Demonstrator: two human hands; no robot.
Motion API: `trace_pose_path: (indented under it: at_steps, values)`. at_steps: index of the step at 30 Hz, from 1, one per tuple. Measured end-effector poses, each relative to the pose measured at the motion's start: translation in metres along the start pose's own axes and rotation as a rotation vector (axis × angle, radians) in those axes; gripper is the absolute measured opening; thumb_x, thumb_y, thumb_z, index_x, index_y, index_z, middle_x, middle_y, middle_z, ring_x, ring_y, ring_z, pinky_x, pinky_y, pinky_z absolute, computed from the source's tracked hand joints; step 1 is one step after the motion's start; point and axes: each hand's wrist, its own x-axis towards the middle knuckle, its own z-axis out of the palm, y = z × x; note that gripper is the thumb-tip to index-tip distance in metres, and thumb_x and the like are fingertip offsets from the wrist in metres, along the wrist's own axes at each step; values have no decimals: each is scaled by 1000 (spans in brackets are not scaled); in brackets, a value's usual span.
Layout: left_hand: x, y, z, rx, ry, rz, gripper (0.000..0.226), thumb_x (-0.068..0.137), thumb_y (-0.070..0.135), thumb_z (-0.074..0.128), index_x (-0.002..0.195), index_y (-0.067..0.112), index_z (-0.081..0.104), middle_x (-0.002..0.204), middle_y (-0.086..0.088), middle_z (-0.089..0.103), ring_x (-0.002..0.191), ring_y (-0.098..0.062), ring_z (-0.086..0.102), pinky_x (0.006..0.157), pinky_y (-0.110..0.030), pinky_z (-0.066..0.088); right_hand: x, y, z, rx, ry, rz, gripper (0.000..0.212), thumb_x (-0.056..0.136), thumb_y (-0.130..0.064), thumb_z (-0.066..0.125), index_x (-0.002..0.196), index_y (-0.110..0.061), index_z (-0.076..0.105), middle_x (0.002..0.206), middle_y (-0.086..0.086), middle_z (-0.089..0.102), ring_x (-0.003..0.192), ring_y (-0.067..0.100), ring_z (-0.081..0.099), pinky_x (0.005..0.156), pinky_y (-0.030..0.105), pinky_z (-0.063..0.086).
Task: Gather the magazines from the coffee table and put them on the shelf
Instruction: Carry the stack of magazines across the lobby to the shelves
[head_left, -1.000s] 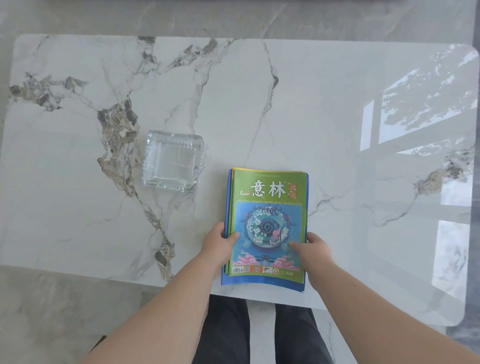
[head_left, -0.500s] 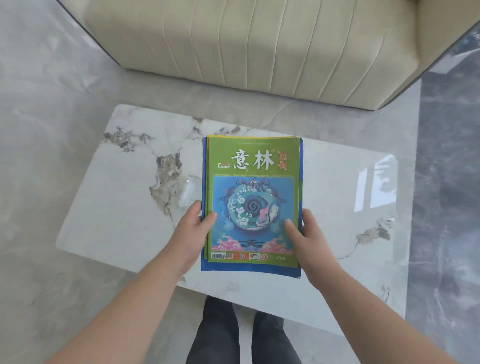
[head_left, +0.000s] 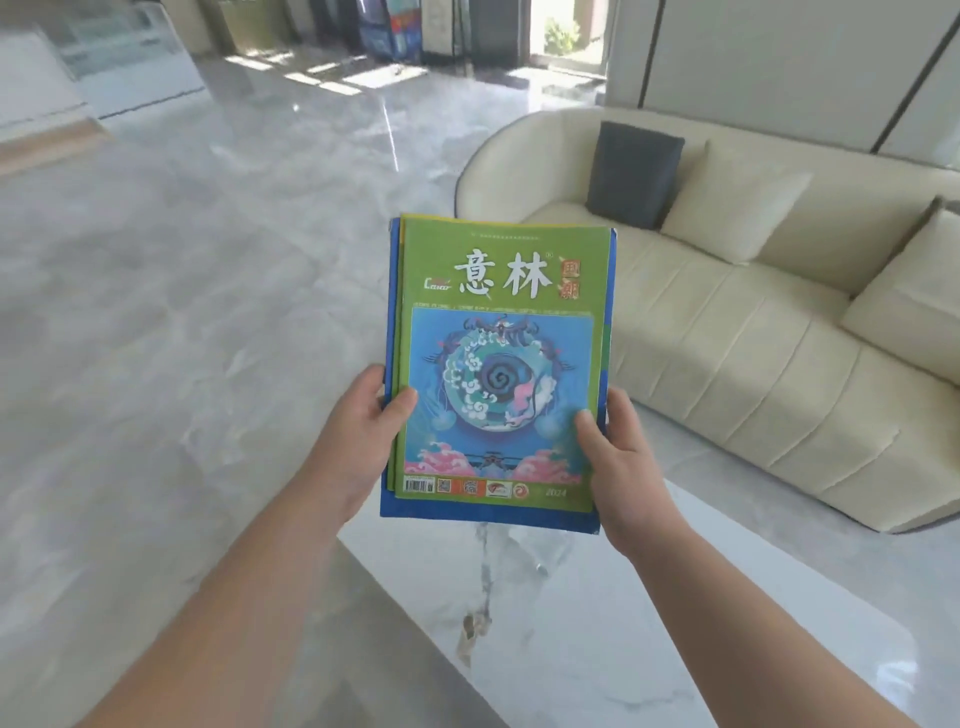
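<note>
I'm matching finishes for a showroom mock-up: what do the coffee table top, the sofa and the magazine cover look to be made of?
Coffee table: polished marble or marble-look slab, white with grey veins and a glossy sheen. Sofa: cream leather or faux leather, smooth with stitched panels; which one is unclear. Top magazine: printed paper cover, seemingly coated, thin page edges showing.

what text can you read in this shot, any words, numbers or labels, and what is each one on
"意林": large white title on the top magazine's green cover, held in the left hand and right hand.
"2024": bottom right of that cover.
Red characters right of the title: too blurred to read.
Small logo left of the title: unreadable.
Fine lines above and below the title: too small.
Barcode, QR code and badges along the bottom edge: unreadable.
</note>
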Motion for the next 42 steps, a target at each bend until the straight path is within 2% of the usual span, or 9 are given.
trace_pose_path:
  at_steps: [5, 9, 12, 19, 24, 28, 31, 35, 42]
  values:
    - [-39, 30, -154, 23, 229, 113, 16, 99, 24, 52, 113, 19, 59, 100, 4, 78, 89, -18, 77, 75, -44, 61, 2, -6, 160, 20, -210, -38, 22, 103, -19, 44, 112, -30, 61, 114, -3, 75, 99, 26, 74, 87, 56, 57]
    - [-68, 29, -291, 7, 390, 151, 15, 98, 32, 50, 108, 34, 61, 101, 2, 78, 86, -22, 77, 70, -43, 61, -4, 16, 303, 54, -349, -16, 24, 104, -18, 43, 112, -32, 61, 112, -3, 76, 96, 28, 75, 78, 55, 60]
    - [-82, 26, -386, -5, 468, 108, 14, 99, 30, 50, 109, 29, 60, 98, -1, 78, 85, -26, 77, 71, -43, 59, -4, 34, 401, 108, -427, -10, 22, 104, -15, 43, 115, -27, 58, 106, -4, 77, 90, 26, 76, 72, 54, 61]
    - [-66, 39, -526, -7, 724, 121, 9, 99, 26, 51, 98, 30, 59, 86, 7, 78, 69, -17, 77, 59, -41, 62, 23, 45, 568, 76, -564, 14, 19, 103, -16, 43, 110, -25, 58, 101, -6, 78, 85, 23, 77, 73, 49, 62]
    - [6, 45, -586, -8, 843, 113, 12, 98, 32, 53, 88, 26, 58, 74, 6, 77, 57, -16, 73, 57, -46, 59, 88, 48, 643, 32, -576, -10, 18, 104, -18, 42, 109, -26, 57, 102, -4, 78, 83, 22, 78, 65, 43, 64]
    - [85, 47, -624, -26, 861, 96, 23, 97, 36, 54, 87, 15, 54, 74, -4, 76, 60, -24, 72, 57, -52, 58, 166, 53, 691, -8, -566, -38, 17, 104, -20, 43, 106, -27, 58, 100, -4, 79, 82, 24, 78, 71, 50, 62]
    - [151, 53, -660, -42, 844, 95, 32, 96, 39, 53, 92, 8, 49, 81, -8, 77, 64, -25, 75, 58, -48, 59, 233, 48, 732, -14, -612, -61, 19, 104, -20, 43, 104, -29, 59, 99, -4, 79, 81, 25, 78, 71, 50, 62]
    - [232, 77, -710, -57, 800, 136, 31, 98, 36, 50, 96, 5, 52, 80, -3, 77, 64, -18, 75, 55, -33, 60, 318, 23, 793, -29, -668, -45, 17, 103, -21, 44, 106, -28, 59, 99, 0, 79, 80, 27, 78, 70, 52, 62]
    - [370, 106, -809, -85, 770, 166, 27, 98, 36, 48, 101, 10, 58, 93, -2, 79, 77, -21, 78, 68, -38, 62, 448, 0, 905, -32, -686, -48, 17, 103, -19, 44, 108, -26, 59, 99, 0, 79, 81, 28, 78, 71, 51, 62]
